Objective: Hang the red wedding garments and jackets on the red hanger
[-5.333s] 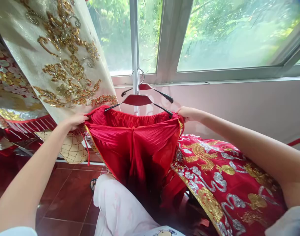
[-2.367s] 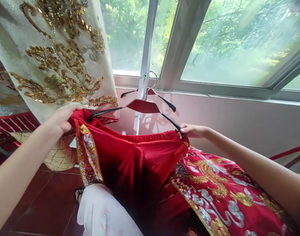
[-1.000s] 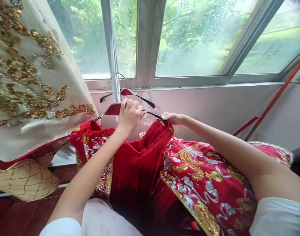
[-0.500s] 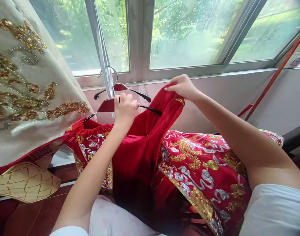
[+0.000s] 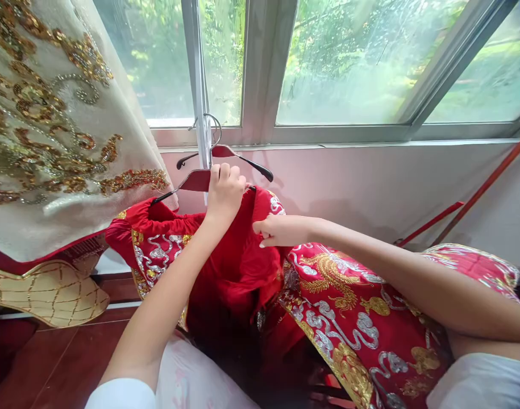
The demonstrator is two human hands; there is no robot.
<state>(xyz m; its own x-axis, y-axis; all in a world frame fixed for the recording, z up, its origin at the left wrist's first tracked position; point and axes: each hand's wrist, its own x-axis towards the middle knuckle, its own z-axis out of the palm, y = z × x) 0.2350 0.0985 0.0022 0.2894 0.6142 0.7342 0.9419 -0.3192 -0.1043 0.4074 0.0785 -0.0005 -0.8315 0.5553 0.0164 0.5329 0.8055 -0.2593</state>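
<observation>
Red garment (image 5: 170,224), gathered waistband, silver and gold embroidery on its side panel: centre to left-centre of the frame, its two upper sides on the arms of the near hanger (image 5: 195,180). Near hanger: red centre plate, dark slender arms, set before a pale upright post (image 5: 197,68).

Our left hand (image 5: 226,190): over the near hanger, just right of the red plate, fingers closed around it. Our right hand (image 5: 277,230): at the garment's right side, fingers curled together against the red cloth; whether they pinch it, we cannot tell.

Second hanger (image 5: 223,151): behind the first, same red plate and dark arms, wire hook beside the post.

Embroidered red cloth (image 5: 398,324): lower right, below our right forearm; gold creature, silver cloud scrolls, gold border. Cream cloth (image 5: 33,218): upper left, gold sequins and silver beading, red lower edge. Beige panel (image 5: 50,292): left edge, scalloped, gold lattice.

Window (image 5: 353,62): across the top, greenery beyond the glass, above a pinkish wall (image 5: 328,179). Red pole (image 5: 483,190): right side, slanting. Tiled floor (image 5: 50,363): lower left, dark red. Our pale trousers (image 5: 191,378): bottom centre.
</observation>
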